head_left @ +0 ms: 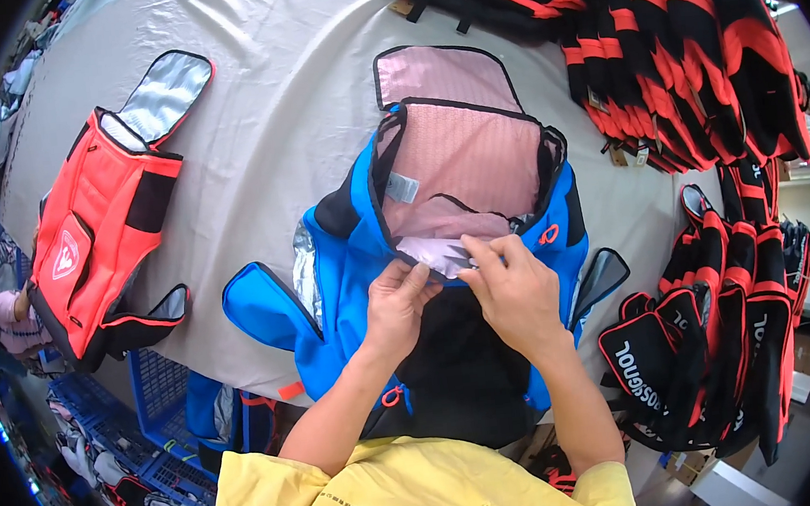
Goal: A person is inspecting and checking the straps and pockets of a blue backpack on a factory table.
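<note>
Left hand (398, 304) and right hand (512, 287) both pinch the blue bag (348, 258)'s near opening rim at frame centre; bare table (259, 121) lies upper left.

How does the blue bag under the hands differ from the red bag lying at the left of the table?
The blue bag has a pink-lined top opening and both hands on its rim, the left hand beside the right hand; the red bag lies untouched with a silver-lined flap. Both lie open on the grey table, with black panels.
</note>
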Demonstrator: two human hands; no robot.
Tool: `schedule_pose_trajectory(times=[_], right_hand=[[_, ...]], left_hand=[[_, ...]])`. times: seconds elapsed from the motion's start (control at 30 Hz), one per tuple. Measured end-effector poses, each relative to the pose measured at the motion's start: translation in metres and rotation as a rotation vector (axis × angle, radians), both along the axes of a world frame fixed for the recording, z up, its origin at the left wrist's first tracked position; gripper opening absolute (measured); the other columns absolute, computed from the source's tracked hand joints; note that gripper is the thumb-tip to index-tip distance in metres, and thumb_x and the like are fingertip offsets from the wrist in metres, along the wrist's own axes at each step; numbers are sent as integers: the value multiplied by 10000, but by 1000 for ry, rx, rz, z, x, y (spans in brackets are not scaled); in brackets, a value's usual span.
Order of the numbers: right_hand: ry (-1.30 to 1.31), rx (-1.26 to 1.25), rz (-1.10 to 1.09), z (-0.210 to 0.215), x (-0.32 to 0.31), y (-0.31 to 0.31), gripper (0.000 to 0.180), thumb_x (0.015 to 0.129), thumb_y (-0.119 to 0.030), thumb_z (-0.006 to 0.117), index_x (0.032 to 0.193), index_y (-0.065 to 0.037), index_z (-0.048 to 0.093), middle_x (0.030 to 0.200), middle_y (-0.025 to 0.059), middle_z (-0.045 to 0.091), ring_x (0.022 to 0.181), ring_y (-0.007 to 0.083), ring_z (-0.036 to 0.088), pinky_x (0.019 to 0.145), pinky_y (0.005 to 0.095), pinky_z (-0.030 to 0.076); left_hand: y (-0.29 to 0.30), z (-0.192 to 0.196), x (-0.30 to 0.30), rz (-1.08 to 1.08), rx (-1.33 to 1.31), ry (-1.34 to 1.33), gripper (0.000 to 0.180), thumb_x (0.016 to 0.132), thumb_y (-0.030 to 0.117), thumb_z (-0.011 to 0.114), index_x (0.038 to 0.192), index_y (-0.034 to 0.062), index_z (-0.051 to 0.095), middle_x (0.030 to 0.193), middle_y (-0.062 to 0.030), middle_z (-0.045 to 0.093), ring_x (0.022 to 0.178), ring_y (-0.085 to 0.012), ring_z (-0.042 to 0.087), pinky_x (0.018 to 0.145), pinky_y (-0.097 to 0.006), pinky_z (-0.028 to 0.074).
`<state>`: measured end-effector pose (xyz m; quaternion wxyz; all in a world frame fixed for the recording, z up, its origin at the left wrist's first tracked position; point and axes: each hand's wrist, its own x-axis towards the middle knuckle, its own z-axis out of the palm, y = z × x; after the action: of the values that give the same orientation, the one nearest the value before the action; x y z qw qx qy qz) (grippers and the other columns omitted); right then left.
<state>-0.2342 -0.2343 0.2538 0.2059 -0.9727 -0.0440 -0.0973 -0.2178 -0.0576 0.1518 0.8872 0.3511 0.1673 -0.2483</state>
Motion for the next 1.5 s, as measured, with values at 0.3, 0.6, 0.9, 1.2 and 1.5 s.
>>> schedule_pose_trajectory(times=[0.3, 0.6, 0.9, 1.2, 1.5], right_hand=[[112, 230, 41, -36, -11, 1, 314, 952, -207, 868, 1243, -99, 818, 1011, 92, 665, 790, 255, 678, 699, 368, 548], [131, 340, -42, -34, -14, 4, 349, 912, -120, 897, 1252, -80, 832, 995, 97, 689, 800, 238, 680, 728, 354, 546], [128, 322, -29, -33, -10, 3, 346, 885, -109, 909, 1223, -80, 845, 964, 91, 694, 847, 239, 681, 745, 360, 545], [103, 387, -51, -40, -10, 4, 329, 892, -103, 906, 1212, -58, 841, 975, 87, 703, 862, 231, 675, 758, 345, 539], [92, 389, -51, -37, -10, 5, 349, 889, -97, 908, 1229, -61, 834, 989, 84, 691, 856, 228, 672, 753, 334, 537]], left_hand=[[2, -10, -6, -53, -253, 106, 135, 1146, 218, 664, 1092, 104, 711, 1118, -51, 771, 1094, -179, 721, 1017, -405, 550], [3, -8, 0, -123, -225, 110, 211, 1120, 307, 702, 1154, 99, 713, 1204, -59, 759, 1168, -208, 693, 1084, -451, 535], [8, -1, 3, -180, -180, 123, 210, 1145, 295, 664, 1201, 97, 701, 1233, -46, 748, 1192, -194, 675, 1094, -446, 515], [2, 4, 5, -132, -125, 137, 285, 1127, 342, 692, 1196, 67, 719, 1191, -52, 747, 1144, -169, 668, 1038, -397, 509], [5, -4, 8, -176, -125, 72, 278, 1161, 322, 630, 1271, 79, 711, 1262, -50, 760, 1196, -185, 687, 1070, -423, 528]])
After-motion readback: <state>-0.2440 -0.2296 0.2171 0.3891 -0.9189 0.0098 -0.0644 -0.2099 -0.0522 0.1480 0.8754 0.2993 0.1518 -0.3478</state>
